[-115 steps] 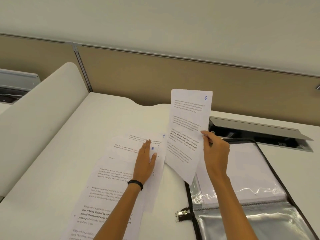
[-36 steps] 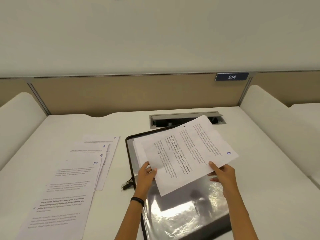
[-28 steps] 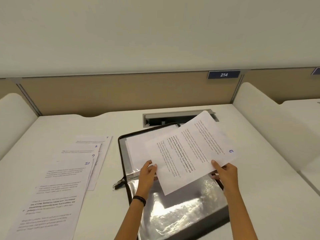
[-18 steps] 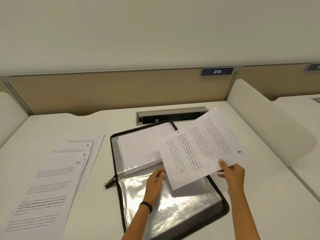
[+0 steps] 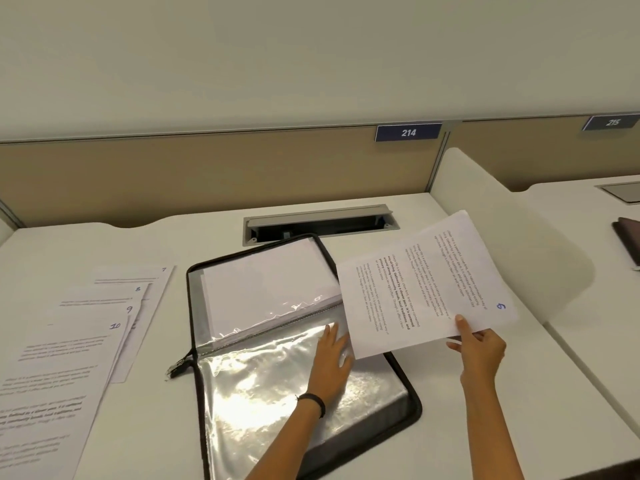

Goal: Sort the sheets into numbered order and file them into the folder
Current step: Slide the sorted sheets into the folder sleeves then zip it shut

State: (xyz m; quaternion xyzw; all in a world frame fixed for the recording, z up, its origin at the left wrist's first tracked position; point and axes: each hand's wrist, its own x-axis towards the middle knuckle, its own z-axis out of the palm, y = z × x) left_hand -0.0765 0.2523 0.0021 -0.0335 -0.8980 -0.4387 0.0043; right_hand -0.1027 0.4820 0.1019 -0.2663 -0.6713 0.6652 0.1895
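An open black-edged folder (image 5: 408,407) with clear plastic sleeves lies on the white desk. Its far half holds white sheets (image 5: 266,282) inside a sleeve. My left hand (image 5: 332,362) rests flat with straight fingers on the shiny near sleeve, by the folder's middle fold. My right hand (image 5: 479,351) pinches the near edge of the printed sheet numbered 6 (image 5: 422,285), held turned sideways above the folder's right edge. At the left, the sheets numbered 7 to 10 (image 5: 69,358) lie fanned and overlapping on the desk.
A recessed cable tray (image 5: 318,223) opens in the desk just behind the folder. A tan partition with the plate 214 (image 5: 408,133) runs along the back. A white divider (image 5: 491,216) stands at the right, with a dark item (image 5: 628,237) on the neighbouring desk.
My left hand let go of sheet 6 and dropped onto the near plastic sleeve. My right hand carried the sheet to the right, off the folder's middle. The view shifted right.
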